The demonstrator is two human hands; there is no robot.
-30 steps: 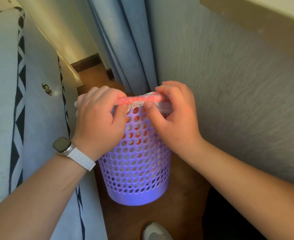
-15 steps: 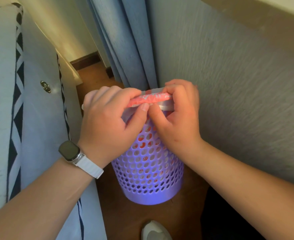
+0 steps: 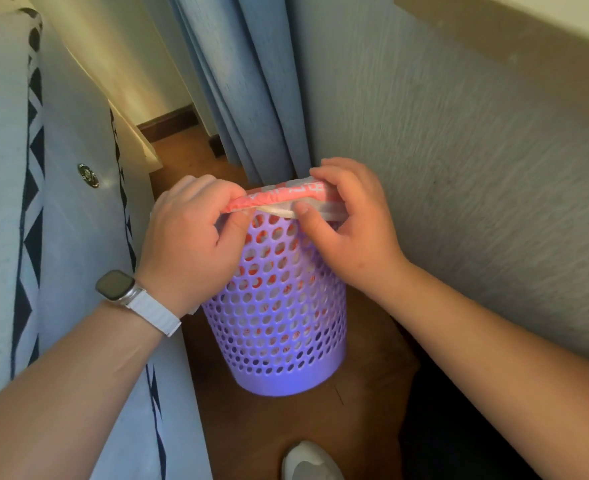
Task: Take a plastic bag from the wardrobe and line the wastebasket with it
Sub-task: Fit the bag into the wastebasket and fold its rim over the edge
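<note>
A purple wastebasket (image 3: 279, 327) with round holes stands on the brown floor between a bed and a wall. A red and white plastic bag (image 3: 282, 197) hangs inside it; red shows through the holes, and its edge is bunched over the near rim. My left hand (image 3: 192, 237) pinches the bag's edge at the rim's left side. My right hand (image 3: 348, 220) pinches it at the right side, thumb pressed on the white fold. Both hands cover most of the basket's rim and opening.
A mattress (image 3: 43, 237) with a black and white diamond trim runs along the left. A blue curtain (image 3: 248, 81) hangs behind the basket. A textured grey wall (image 3: 459, 168) closes the right side. A white shoe (image 3: 310, 462) shows at the bottom.
My hands have slid apart along the rim, baring more of the bunched red edge between them. The basket sits a little further right in the view.
</note>
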